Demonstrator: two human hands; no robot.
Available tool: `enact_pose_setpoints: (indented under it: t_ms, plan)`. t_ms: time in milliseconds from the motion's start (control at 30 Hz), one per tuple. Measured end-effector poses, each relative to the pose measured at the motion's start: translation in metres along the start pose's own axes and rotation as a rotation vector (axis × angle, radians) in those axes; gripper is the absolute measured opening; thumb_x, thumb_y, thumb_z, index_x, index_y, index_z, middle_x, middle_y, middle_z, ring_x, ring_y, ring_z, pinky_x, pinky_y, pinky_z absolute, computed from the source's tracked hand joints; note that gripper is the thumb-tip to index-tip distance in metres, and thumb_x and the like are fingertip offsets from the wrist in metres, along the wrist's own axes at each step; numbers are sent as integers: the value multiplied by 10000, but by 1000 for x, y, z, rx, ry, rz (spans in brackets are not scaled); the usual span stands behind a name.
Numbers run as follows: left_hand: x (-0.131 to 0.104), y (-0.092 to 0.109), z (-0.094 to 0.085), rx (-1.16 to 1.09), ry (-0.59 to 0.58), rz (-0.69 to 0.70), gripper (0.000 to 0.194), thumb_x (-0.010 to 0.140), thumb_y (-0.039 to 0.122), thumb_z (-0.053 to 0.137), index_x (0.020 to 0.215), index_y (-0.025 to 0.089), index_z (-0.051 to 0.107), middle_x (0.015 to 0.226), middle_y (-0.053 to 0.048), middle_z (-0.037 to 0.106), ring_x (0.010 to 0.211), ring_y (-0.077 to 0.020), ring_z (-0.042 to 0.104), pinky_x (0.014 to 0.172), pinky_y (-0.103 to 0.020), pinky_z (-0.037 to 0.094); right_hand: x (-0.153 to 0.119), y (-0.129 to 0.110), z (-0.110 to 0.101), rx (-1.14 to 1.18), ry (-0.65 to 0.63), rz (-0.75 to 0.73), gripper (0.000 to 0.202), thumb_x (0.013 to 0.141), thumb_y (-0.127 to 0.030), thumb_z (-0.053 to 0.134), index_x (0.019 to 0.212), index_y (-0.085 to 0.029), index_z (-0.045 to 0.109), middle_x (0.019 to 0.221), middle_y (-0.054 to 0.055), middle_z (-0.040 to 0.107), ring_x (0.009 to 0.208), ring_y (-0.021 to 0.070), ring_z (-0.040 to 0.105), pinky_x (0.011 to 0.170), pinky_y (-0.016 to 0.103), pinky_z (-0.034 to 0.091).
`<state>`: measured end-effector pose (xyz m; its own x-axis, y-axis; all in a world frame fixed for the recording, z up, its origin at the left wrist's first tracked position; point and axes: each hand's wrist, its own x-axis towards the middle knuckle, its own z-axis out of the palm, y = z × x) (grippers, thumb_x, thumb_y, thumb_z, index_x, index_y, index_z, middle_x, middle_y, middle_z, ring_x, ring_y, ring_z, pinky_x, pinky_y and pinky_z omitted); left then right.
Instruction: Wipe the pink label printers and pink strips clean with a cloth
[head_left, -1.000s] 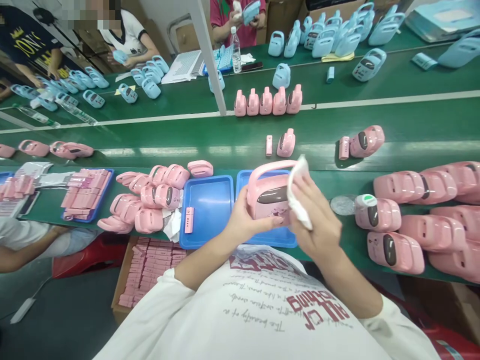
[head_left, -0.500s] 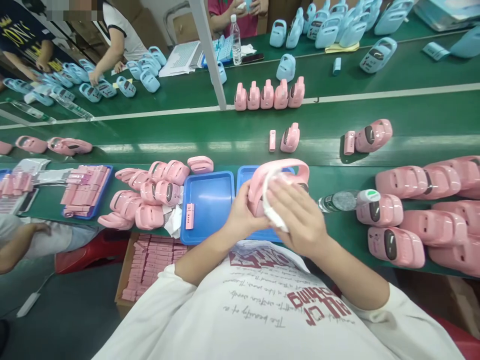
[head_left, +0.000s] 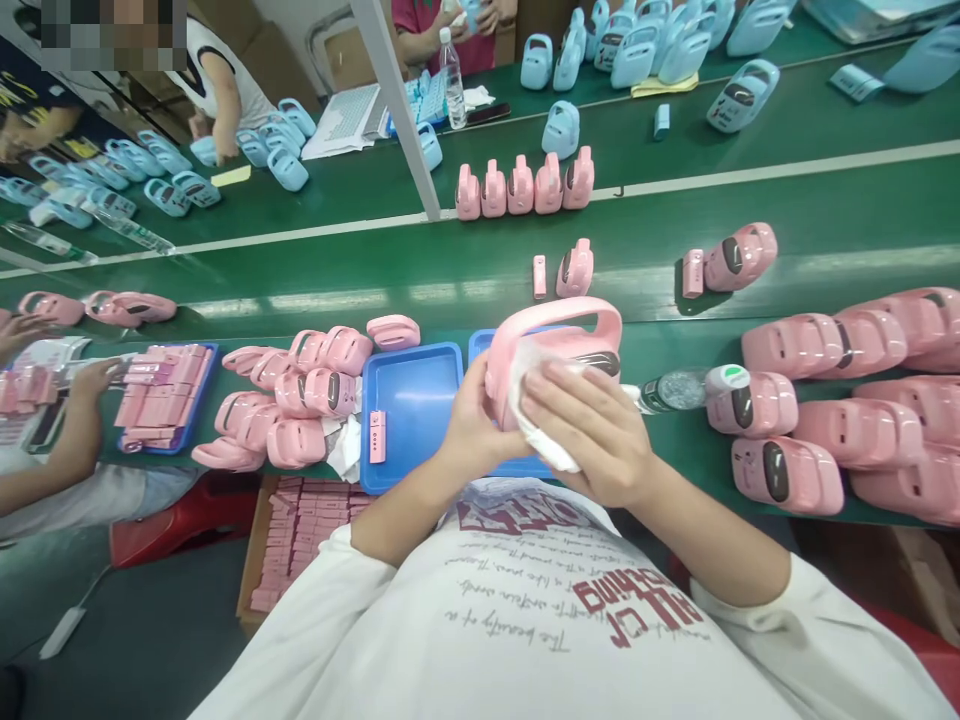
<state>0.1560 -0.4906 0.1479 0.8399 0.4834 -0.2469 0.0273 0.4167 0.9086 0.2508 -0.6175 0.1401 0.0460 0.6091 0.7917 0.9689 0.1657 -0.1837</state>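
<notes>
Over a blue tray (head_left: 480, 343), my left hand (head_left: 470, 430) grips the left side of a glossy pink plastic housing (head_left: 559, 343) with a loop handle and a dark window. My right hand (head_left: 592, 425) presses a folded white cloth (head_left: 541, 440) flat against the front of it, fingers together. The hand and cloth cover much of the front. To the left, another blue tray (head_left: 420, 385) holds one small pink block (head_left: 377, 437).
Pink housings (head_left: 296, 442) cluster left beside crumpled white tissue (head_left: 345, 450); more housings (head_left: 787, 475) stand right. A water bottle (head_left: 679, 388) lies near my right hand. Behind runs a green belt (head_left: 337, 275). Co-workers sit across and left; a co-worker's hand (head_left: 94, 380) is at the left tray.
My right hand and the cloth have shifted slightly down on the housing, which shows more of its dark window. The view has moved slightly. A co-worker's arm at left now reaches over the table.
</notes>
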Motion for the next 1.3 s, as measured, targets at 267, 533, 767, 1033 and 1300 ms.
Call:
enact_pose_setpoints:
  t_ms: [267, 533, 767, 1033, 1300]
  plan:
    - [-5, 8, -4, -35, -116, 65, 521, 580, 348, 775, 1055, 175, 650, 1046, -68, 700, 1023, -275, 627, 866, -366, 510, -31, 52, -4, 254, 745, 701, 311, 955, -274, 398, 1000, -156, 682, 826, 61, 693, 766, 214, 683, 649, 335, 573]
    - [-9, 8, 0, -49, -237, -101, 632, 546, 329, 808, 1128, 184, 608, 1071, -70, 688, 1056, -291, 613, 923, -403, 486, 34, 52, -46, 246, -281, 88, 345, 936, -353, 445, 1227, -250, 599, 1479, 62, 387, 1310, 269, 445, 987, 437, 500]
    - [-6, 1, -9, -67, -213, -109, 567, 606, 342, 794, 1117, 174, 618, 1141, -85, 674, 1098, -289, 604, 920, -384, 494, 41, 74, -43, -68, -410, -66, 272, 918, -341, 493, 1060, -217, 689, 1174, 63, 664, 988, 213, 663, 789, 343, 560]
    - [-6, -8, -13, -99, -176, -176, 605, 573, 367, 805, 1109, 146, 630, 1076, -108, 691, 1008, -271, 637, 888, -375, 500, 24, 88, -69, -96, 156, 201, 333, 934, -284, 460, 672, -196, 646, 555, 8, 626, 468, 105, 545, 434, 244, 392]
    - [-3, -9, -8, -100, -263, -209, 640, 590, 348, 799, 1167, 168, 589, 1122, -87, 663, 1082, -267, 595, 921, -364, 470, 43, 74, -37, -95, -583, -73, 337, 950, -354, 407, 1119, -239, 675, 1321, 107, 563, 1105, 264, 610, 809, 391, 544]
